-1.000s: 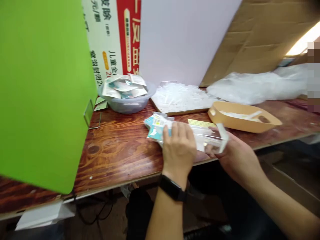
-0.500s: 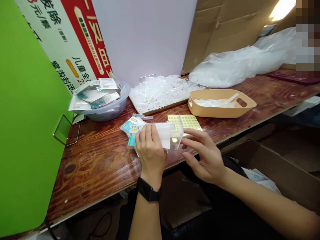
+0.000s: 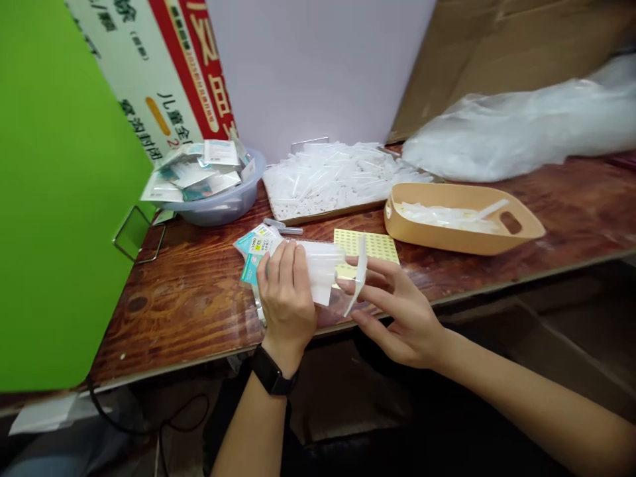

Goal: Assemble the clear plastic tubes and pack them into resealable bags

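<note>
Teal-and-white packets (image 3: 250, 270); yellow dotted sheet (image 3: 381, 249); tan basket (image 3: 457, 238)

The left grip (image 3: 288, 285) holds a clear packet (image 3: 320, 271), the right grip (image 3: 405, 315) spread at its white-edged flap (image 3: 358, 278).

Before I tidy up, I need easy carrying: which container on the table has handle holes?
The tan basket; the bluish bowl and shallow tray show none.

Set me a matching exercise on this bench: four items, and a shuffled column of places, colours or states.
1. Left hand
2. Dotted sheet
3. Basket
4. Bowl

A. heaped with flat packets
B. yellow, lying flat on the table
C. over the clear bag
D. tan, with handle holes

Pairs: 1-C; 2-B; 3-D; 4-A
</note>
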Demonstrator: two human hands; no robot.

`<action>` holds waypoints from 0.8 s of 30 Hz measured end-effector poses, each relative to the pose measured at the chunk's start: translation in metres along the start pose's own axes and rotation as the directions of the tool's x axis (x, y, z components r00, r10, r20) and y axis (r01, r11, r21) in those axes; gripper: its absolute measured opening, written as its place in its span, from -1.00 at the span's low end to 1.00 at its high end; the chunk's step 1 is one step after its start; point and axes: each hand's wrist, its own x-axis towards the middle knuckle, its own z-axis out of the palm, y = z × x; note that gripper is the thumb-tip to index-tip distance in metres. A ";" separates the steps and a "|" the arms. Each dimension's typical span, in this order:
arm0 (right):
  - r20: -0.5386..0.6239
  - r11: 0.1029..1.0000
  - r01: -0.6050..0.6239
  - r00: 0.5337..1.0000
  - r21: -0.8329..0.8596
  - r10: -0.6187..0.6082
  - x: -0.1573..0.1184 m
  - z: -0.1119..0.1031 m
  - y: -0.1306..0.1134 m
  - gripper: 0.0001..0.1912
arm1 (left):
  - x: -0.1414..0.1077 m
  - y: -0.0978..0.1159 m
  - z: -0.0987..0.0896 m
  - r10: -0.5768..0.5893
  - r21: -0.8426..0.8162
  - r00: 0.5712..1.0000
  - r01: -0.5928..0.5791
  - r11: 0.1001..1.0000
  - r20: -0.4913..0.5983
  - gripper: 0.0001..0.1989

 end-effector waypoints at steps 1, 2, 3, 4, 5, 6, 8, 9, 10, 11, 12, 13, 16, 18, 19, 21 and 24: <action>0.036 0.999 0.042 0.998 0.006 -0.042 0.004 0.000 0.001 -0.55 | 0.000 -0.001 -0.001 -0.007 0.020 1.000 0.008 1.000 -0.011 -0.65; 0.079 0.996 0.083 0.993 0.013 -0.084 0.007 0.001 0.002 -0.54 | -0.001 -0.001 -0.002 -0.015 0.041 1.000 0.016 0.999 -0.023 -0.66; 0.124 0.993 0.118 0.985 0.018 -0.119 0.010 0.002 0.003 -0.54 | -0.001 -0.002 -0.002 -0.018 0.060 0.999 0.020 0.998 -0.036 -0.67; 0.160 0.990 0.140 0.977 0.019 -0.141 0.013 0.004 0.004 -0.55 | -0.001 -0.002 -0.003 -0.013 0.075 0.999 0.017 0.997 -0.047 -0.68; 0.185 0.989 0.148 0.972 0.015 -0.148 0.014 0.006 0.005 -0.56 | -0.001 -0.002 -0.002 -0.006 0.091 0.999 0.011 0.996 -0.053 -0.69; 0.200 0.989 0.146 0.969 0.009 -0.145 0.013 0.008 0.006 -0.56 | -0.002 0.000 -0.002 0.004 0.108 0.998 0.002 0.994 -0.055 -0.70; 0.221 0.993 0.118 0.969 -0.008 -0.114 0.010 0.010 0.009 -0.56 | -0.002 0.005 0.001 0.030 0.141 0.998 -0.022 0.990 -0.053 -0.71; 0.231 0.995 0.102 0.968 -0.019 -0.095 0.007 0.010 0.011 -0.56 | -0.002 0.009 0.003 0.047 0.155 0.997 -0.038 0.987 -0.053 -0.72; 0.243 0.996 0.088 0.967 -0.031 -0.078 0.004 0.009 0.012 -0.56 | -0.003 0.014 0.005 0.066 0.168 0.996 -0.056 0.984 -0.054 -0.72; 0.254 0.996 0.077 0.965 -0.041 -0.064 0.001 0.008 0.013 -0.56 | -0.003 0.018 0.008 0.084 0.177 0.995 -0.072 0.982 -0.058 -0.71; 0.262 0.997 0.063 0.964 -0.051 -0.048 -0.001 0.006 0.014 -0.56 | -0.003 0.022 0.010 0.099 0.185 0.993 -0.085 0.979 -0.067 -0.71; 0.275 0.997 0.048 0.961 -0.056 -0.031 -0.002 0.004 0.014 -0.56 | -0.003 0.026 0.013 0.108 0.193 0.991 -0.091 0.977 -0.078 -0.71; 0.334 0.999 -0.006 0.942 -0.034 0.017 -0.003 -0.002 0.013 -0.56 | -0.004 0.034 0.018 0.108 0.210 0.990 -0.086 0.974 -0.096 -0.72; 0.359 0.999 -0.046 0.932 -0.019 0.050 -0.005 -0.004 0.012 -0.59 | -0.004 0.037 0.021 0.124 0.213 0.988 -0.102 0.972 -0.092 -0.73; 0.364 0.998 -0.060 0.929 -0.017 0.062 -0.006 -0.005 0.011 -0.60 | -0.005 0.039 0.022 0.135 0.211 0.987 -0.114 0.971 -0.088 -0.72; 0.367 0.997 -0.075 0.927 -0.030 0.081 -0.011 -0.006 0.011 -0.61 | -0.005 0.042 0.025 0.152 0.204 0.984 -0.131 0.970 -0.092 -0.73; 0.360 0.996 -0.087 0.928 -0.035 0.094 -0.017 -0.007 0.013 -0.62 | -0.004 0.048 0.029 0.128 0.186 0.984 -0.103 0.977 -0.125 -0.73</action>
